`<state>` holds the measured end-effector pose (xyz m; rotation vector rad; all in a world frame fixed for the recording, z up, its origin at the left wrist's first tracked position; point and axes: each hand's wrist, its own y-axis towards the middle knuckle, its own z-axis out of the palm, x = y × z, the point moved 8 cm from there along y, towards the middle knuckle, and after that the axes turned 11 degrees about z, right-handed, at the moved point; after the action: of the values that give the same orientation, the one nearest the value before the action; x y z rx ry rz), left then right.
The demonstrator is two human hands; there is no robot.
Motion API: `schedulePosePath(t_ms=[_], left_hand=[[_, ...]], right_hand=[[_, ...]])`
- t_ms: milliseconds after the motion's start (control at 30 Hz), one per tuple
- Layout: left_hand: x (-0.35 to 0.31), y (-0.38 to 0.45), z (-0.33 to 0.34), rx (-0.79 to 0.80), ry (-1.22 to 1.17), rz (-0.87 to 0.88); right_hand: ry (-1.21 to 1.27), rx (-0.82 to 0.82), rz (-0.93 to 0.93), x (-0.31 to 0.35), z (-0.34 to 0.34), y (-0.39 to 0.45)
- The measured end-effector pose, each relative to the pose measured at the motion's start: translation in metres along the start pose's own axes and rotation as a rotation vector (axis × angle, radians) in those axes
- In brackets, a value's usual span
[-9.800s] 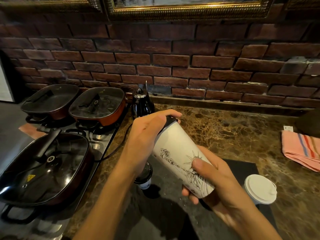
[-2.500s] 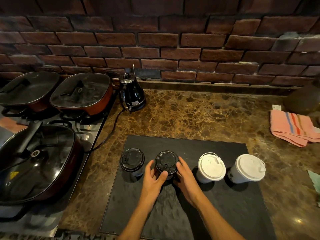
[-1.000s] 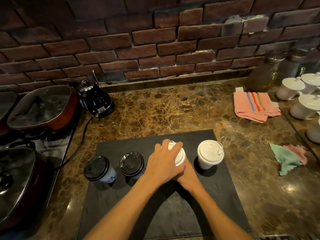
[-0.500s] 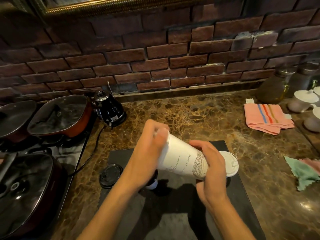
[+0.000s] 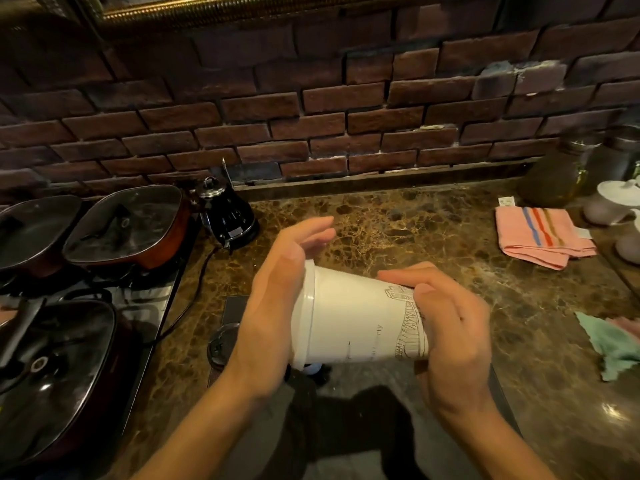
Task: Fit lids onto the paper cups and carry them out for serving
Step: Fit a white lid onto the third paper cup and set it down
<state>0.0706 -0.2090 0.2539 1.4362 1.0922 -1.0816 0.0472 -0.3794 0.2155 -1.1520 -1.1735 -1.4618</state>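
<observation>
I hold a white paper cup [image 5: 353, 323] with a line drawing on its side, above a black mat [image 5: 233, 306]. The cup lies nearly level, its white lid [image 5: 306, 313] pointing left. My left hand [image 5: 277, 292] presses its palm flat against the lid, fingers stretched out past the rim. My right hand [image 5: 446, 327] grips the cup's bottom end, fingers curled over the drawing. A black-lidded cup [image 5: 221, 344] stands on the mat behind my left wrist. Part of another cup [image 5: 313, 368] shows under the held one. Any other cups are hidden.
A black kettle [image 5: 228, 216] with its cord stands at the back left, beside lidded pans [image 5: 124, 226] on a stove. A pink striped towel [image 5: 543, 237], a green cloth [image 5: 616, 344], white teapots [image 5: 616, 199] and a glass jar [image 5: 550, 178] lie along the right of the marble counter.
The cup has tipped further towards level and come closer to me. My left hand's fingers have straightened off the lid's edge, leaving the palm on the lid.
</observation>
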Motion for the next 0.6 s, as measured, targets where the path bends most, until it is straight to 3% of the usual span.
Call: schedulePosePath(t_ms=[67, 133, 233, 300, 467, 533, 600], left_hand=[[0.007, -0.001, -0.003, -0.007, 0.044, -0.054], [-0.003, -0.003, -0.005, 0.028, -0.009, 0.010], [-0.006, 0.008, -0.013, -0.078, -0.126, -0.137], [-0.003, 0.009, -0.015, -0.028, -0.172, -0.157], [0.009, 0.009, -0.005, -0.025, -0.115, -0.255], [0.009, -0.004, 0.001, 0.024, -0.214, -0.294], [0.008, -0.010, -0.006, -0.041, -0.268, -0.262]], right_hand=[[-0.015, 0.026, -0.007, 0.002, 0.001, 0.000], [-0.035, 0.000, -0.082, 0.011, 0.001, -0.001], [-0.086, -0.039, -0.265, 0.033, 0.006, -0.006], [-0.114, -0.043, -0.352, 0.043, 0.010, -0.010], [-0.128, -0.081, -0.343, 0.042, 0.011, -0.025], [-0.163, -0.069, -0.308, 0.037, 0.015, -0.030], [-0.181, -0.054, -0.273, 0.036, 0.018, -0.028]])
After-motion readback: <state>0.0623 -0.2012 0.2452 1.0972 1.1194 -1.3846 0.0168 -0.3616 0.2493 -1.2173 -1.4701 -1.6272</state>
